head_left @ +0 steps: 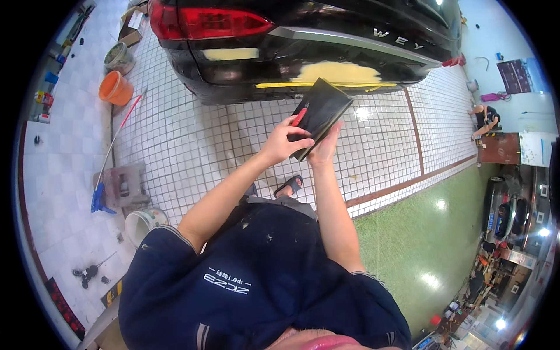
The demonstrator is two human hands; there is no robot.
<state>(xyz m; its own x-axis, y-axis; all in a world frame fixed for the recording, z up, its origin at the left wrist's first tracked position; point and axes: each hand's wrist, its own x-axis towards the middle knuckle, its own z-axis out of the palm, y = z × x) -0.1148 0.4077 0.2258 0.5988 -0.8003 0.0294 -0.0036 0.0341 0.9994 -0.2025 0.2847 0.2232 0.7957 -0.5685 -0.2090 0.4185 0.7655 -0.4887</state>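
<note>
My left hand (283,140) is closed round a small red-handled tool (300,115) with a dark narrow tip, possibly a utility knife. It rests over a dark rectangular stack of sheets (328,105), which looks like black sandpaper with paler edges. From the right and below, my right hand (325,147) grips the stack, its fingers partly hidden behind it. Beyond my hands is the rear of a black car (233,70). A large pale-yellow filler patch (338,72) covers part of the bumper, above a strip of yellow masking tape (283,85). A smaller patch (230,54) lies under the red tail light (227,23).
An orange bucket (115,88), a grey bucket (119,58) and a white bucket (143,224) stand at left. A blue-headed long-handled tool (101,198) leans near a grey stool (125,184). White grating covers the floor, with green flooring (420,245) at right. Another person (485,118) sits far right.
</note>
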